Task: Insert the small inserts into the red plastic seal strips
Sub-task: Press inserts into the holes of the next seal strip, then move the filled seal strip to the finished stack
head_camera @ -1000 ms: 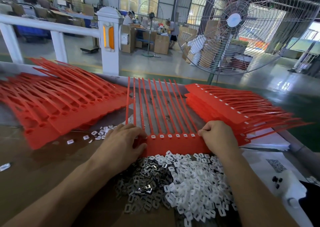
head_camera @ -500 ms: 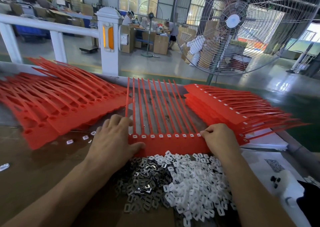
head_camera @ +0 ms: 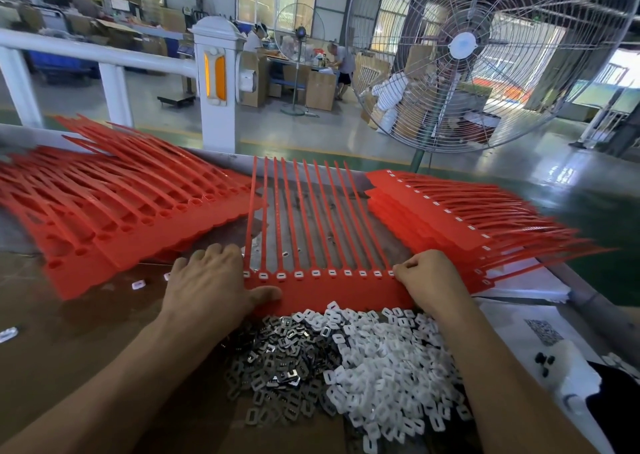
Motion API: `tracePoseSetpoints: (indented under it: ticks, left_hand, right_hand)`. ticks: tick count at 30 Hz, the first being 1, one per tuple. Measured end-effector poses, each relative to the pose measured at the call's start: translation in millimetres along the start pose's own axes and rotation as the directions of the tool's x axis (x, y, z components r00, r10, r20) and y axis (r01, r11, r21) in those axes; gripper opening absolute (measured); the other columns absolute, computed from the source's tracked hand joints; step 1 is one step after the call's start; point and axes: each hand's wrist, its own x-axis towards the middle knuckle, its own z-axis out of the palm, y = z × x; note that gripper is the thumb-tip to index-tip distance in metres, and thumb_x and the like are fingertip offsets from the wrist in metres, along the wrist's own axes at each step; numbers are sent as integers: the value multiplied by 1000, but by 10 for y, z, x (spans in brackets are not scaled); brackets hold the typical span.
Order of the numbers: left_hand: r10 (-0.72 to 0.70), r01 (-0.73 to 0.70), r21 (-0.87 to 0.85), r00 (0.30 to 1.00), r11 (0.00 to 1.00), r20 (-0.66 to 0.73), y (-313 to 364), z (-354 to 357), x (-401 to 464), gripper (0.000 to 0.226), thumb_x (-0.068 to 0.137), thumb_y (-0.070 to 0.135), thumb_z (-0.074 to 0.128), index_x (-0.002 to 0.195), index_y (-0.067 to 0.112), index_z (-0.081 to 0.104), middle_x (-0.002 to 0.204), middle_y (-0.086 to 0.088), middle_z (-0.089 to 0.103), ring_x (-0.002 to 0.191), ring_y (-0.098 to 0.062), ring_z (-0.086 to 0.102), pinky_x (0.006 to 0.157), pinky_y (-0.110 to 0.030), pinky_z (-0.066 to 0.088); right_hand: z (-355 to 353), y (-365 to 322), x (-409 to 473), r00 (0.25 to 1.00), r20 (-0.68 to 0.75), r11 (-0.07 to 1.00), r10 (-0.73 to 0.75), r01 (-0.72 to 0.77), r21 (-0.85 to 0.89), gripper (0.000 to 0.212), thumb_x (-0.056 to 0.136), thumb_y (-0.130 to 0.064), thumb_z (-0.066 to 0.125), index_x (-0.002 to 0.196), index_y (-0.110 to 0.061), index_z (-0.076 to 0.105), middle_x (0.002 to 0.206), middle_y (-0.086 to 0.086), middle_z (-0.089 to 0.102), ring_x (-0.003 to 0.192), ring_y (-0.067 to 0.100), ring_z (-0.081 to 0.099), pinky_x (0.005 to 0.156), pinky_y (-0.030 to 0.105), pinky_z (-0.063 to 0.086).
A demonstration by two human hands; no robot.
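Red seal strip [head_camera: 329, 280], centre frame, is now pressed flat by the spread left hand [head_camera: 211, 283] (lately bunched); its right end is pinched by the right hand [head_camera: 429, 277]; loose inserts [head_camera: 381, 356] are heaped below, sockets seemingly filled.

We see two bare forearms, entering from seven and five o'clock, with no sleeves, gloves, watch or rings showing. Our left hand [head_camera: 211, 287] and right hand [head_camera: 433, 280] are uncovered, nails short and plain.
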Motion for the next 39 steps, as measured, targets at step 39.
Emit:
tracePoseSetpoints:
  ticks: [39]
  left_hand:
    - [-127, -97, -957, 982, 273, -136, 27, 87, 93, 35, 98, 13, 64, 128, 27, 55, 109, 3, 72, 87, -18, 75, 73, -45, 63]
  right_hand:
    - [56, -193, -216, 980, 89, 575, -178, 31, 817, 18, 106, -9, 55, 113, -17, 70, 88, 14, 79, 72, 31, 77, 53, 27, 59]
